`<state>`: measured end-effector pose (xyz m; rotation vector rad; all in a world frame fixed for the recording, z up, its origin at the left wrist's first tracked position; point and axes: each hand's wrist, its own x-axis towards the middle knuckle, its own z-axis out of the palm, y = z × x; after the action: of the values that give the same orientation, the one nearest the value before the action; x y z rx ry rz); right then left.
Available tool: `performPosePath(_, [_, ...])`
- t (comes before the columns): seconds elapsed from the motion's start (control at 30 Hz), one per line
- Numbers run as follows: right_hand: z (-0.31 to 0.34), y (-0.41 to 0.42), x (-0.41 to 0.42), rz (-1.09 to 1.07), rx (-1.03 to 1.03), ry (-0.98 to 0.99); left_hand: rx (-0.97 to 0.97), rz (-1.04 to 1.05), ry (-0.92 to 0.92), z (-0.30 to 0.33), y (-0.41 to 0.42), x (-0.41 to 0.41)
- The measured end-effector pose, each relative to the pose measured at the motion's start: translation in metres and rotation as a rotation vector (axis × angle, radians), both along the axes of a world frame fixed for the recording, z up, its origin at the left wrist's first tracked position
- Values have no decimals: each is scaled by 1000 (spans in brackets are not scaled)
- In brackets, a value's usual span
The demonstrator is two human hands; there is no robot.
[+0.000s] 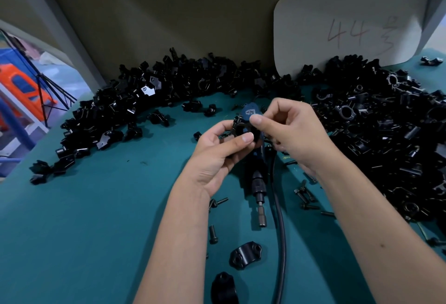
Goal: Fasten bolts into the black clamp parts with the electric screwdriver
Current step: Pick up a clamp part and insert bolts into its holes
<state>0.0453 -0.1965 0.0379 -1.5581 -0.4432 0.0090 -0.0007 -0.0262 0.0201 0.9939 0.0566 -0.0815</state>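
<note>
Nearest, two loose clamp halves (245, 254) lie on the teal surface (96, 219). Above the electric screwdriver (258, 189), a black clamp part (242, 131) is gripped by the left hand (217, 151); the right hand (293, 132) pinches at its top, presumably seating a bolt, unseen. Rigid, small, probably light; best held by its rim.

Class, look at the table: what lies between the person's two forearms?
In the head view, the electric screwdriver lies on the green table between them, bit toward the camera, with its black cable beside it and two loose clamp halves nearer.
</note>
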Motion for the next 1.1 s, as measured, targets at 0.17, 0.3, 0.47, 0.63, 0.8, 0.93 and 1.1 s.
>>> performPosePath(0.17, [3, -3, -5, 260, 219, 161, -152, -66, -19, 3, 0, -1])
performPosePath(0.3, [5, 2, -7, 148, 188, 144, -142, -72, -26, 1, -2, -2])
performPosePath(0.47, [3, 4, -6, 181, 233, 206, -151, -56, -18, -1, -5, 0])
performPosePath(0.63, [7, -4, -6, 233, 228, 251, -172, -52, -20, -1, -2, 0])
performPosePath(0.8, [4, 1, -4, 158, 219, 249, -141, -48, -21, -2, -5, 0])
performPosePath(0.93, [5, -1, -4, 221, 256, 270, -161, -38, -21, -2, -2, 2])
performPosePath(1.1, [4, 10, -4, 73, 238, 279, -134, -15, -19, -3, -5, 1])
